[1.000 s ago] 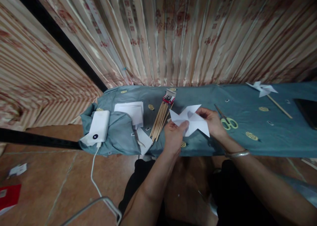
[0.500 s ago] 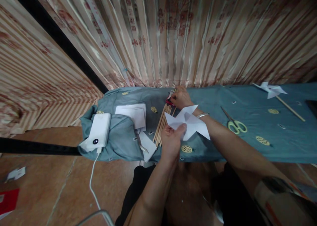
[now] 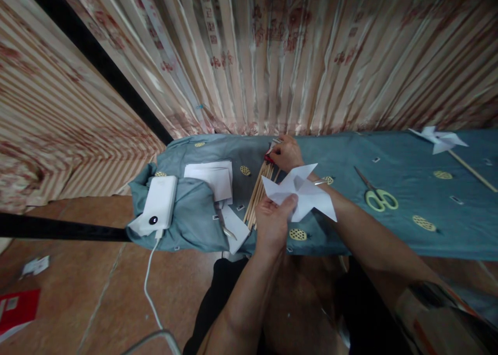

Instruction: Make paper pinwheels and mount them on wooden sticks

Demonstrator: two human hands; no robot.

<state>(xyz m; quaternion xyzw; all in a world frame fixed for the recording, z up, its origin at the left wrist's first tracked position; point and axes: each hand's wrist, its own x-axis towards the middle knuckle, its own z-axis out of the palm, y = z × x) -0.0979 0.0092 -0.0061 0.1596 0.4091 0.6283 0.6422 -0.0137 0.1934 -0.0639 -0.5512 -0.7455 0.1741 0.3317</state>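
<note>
My left hand (image 3: 274, 221) pinches the centre of a white folded paper pinwheel (image 3: 301, 192) and holds it above the front edge of the blue-cloth table (image 3: 389, 225). My right hand (image 3: 285, 153) reaches across to the far side, fingers curled over a small red item (image 3: 268, 158) at the top end of a bundle of wooden sticks (image 3: 258, 191). What the fingers grip is hidden. A metal bangle sits on my right wrist, partly behind the pinwheel.
Green-handled scissors (image 3: 376, 194) lie to the right. A finished pinwheel on a stick (image 3: 443, 139) rests at far right. White paper sheets (image 3: 212, 176), a white power bank (image 3: 161, 202) with cable, and a curtain (image 3: 272, 54) behind the table.
My right hand let go of the pinwheel and reached to the far end of the sticks, where it stays. The left hand alone keeps the pinwheel.
</note>
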